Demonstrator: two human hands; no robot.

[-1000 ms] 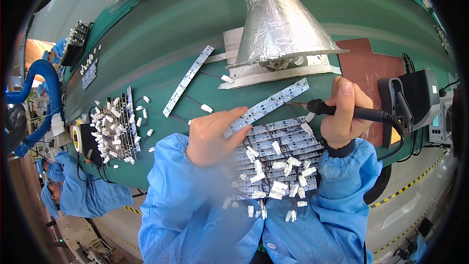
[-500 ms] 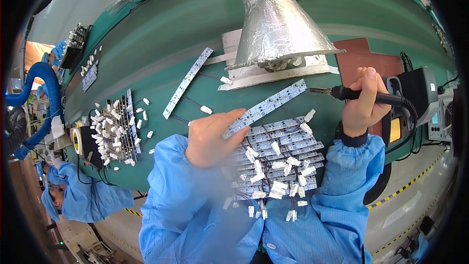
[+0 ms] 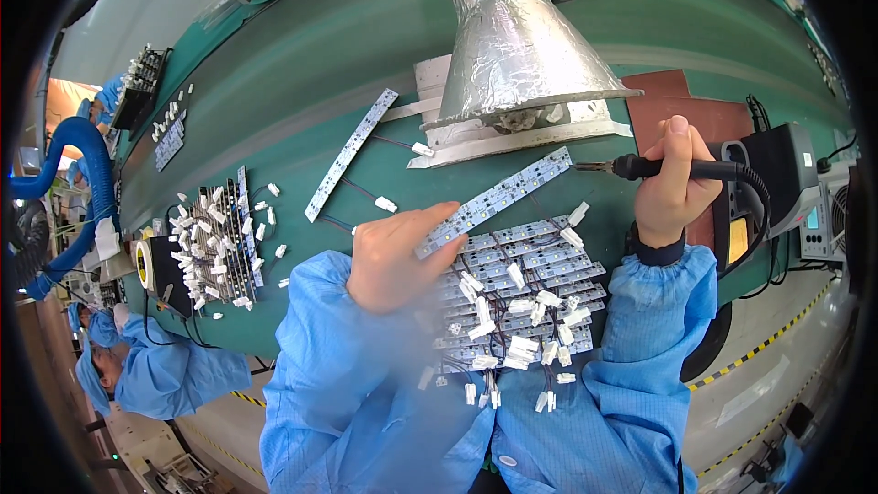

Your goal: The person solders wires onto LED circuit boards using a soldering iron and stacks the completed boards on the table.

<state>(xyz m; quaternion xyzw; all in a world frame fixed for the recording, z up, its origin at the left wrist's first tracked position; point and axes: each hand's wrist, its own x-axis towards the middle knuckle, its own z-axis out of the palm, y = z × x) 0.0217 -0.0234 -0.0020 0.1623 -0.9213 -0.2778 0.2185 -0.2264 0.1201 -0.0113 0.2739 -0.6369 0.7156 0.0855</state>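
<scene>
The right hand (image 3: 677,187) is closed around the handle of a soldering iron (image 3: 633,167), whose metal tip points to 9 o'clock and stops just beside the far end of a pale LED strip (image 3: 503,199), seemingly not touching it. The left hand (image 3: 395,258) pinches the strip's near end between thumb and fingers, so the strip runs out from that grip toward 2 o'clock; whether it is lifted or resting on something, I cannot tell. The step in hand looks like soldering on this strip, at a pause between touches; a further joint would call for a steady left pinch and a small, exact shift of the tip toward 9 o'clock. One second ago the tip lay over the strip's face; now it is off its end, with the right hand farther toward 3 o'clock, while the left hand and strip lie nearly as they were. At 4 o'clock from the left hand sits a stack of wired strips (image 3: 540,272) with white connectors, at 11 o'clock a loose strip (image 3: 352,155), at 9 o'clock another bundle (image 3: 219,242). A foil-covered hood (image 3: 521,46) stands at 12 o'clock from the held strip; the dark iron stand (image 3: 782,174) is at 3 o'clock from the right hand.
</scene>
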